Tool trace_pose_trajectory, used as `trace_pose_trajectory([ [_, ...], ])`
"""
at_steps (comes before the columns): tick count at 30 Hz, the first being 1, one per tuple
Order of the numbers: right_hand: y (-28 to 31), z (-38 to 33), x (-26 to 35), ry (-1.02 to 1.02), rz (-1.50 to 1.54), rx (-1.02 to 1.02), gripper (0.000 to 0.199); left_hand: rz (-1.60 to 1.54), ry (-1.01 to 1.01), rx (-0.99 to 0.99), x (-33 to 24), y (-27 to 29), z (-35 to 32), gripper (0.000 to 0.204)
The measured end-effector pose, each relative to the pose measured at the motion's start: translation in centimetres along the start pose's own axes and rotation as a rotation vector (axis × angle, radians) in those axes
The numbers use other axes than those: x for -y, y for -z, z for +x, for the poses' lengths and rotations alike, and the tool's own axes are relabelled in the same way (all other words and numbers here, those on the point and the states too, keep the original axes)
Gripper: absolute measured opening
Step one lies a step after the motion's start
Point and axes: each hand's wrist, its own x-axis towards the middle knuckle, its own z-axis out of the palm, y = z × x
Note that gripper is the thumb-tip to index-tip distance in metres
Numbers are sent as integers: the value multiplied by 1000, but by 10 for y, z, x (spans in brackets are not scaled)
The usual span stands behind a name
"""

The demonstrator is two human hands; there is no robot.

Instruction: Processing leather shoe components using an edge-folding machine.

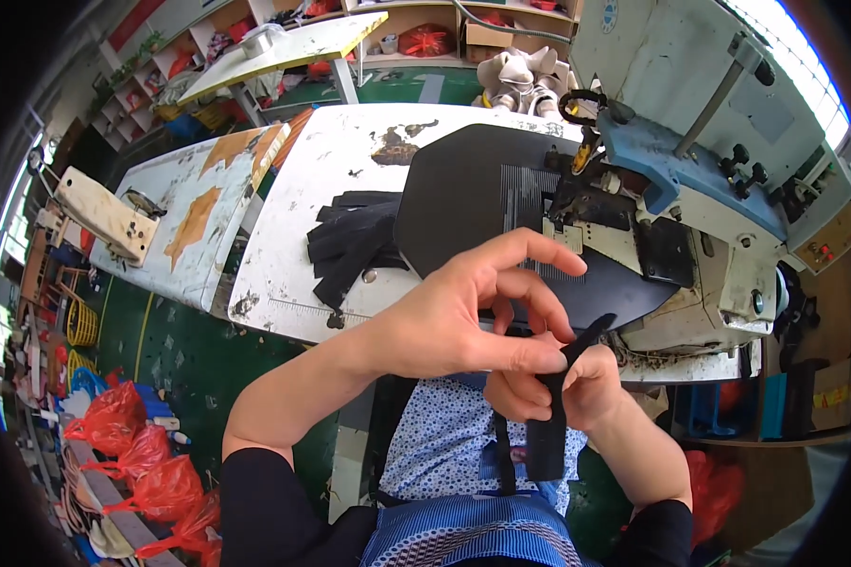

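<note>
A narrow black strip (546, 446), apparently fabric, is held in front of my body, near the front edge of the machine table. Its upper tip slants up to the right and its wider lower end hangs down. My right hand (577, 392) is closed on the strip, with thumb and curled fingers around its middle. From the left, my left hand (473, 317) reaches over, its thumb and curled fingers pinching at the strip while the index finger stays raised. Beyond both hands lies the black plate (463, 189) of a blue and white industrial sewing machine (700, 180).
Several similar black strips (359, 236) are piled on the worn white table (288, 227), left of the plate. Another machine table (175, 227) stands further left. Red plastic bags (147, 463) sit at lower left. Pale pieces (525, 76) are heaped behind the table.
</note>
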Motion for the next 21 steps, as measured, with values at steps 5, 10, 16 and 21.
trace_pose_trajectory([
  [5, 1, -10, -11, -86, 410, 151, 27, -15, 68, -66, -4, -10, 8, 72],
  [10, 1, -24, -13, -62, 72, -35, 47, -119, 156, -86, -5, 0, 6, 59],
  [16, 30, -41, -34, 1122, -1832, -577, 64, 54, 183, -391, -4, 13, 10, 48],
  [21, 9, -25, 3, 942, -1966, -542, 37, 1011, -278, -439, 16, 13, 15, 27],
])
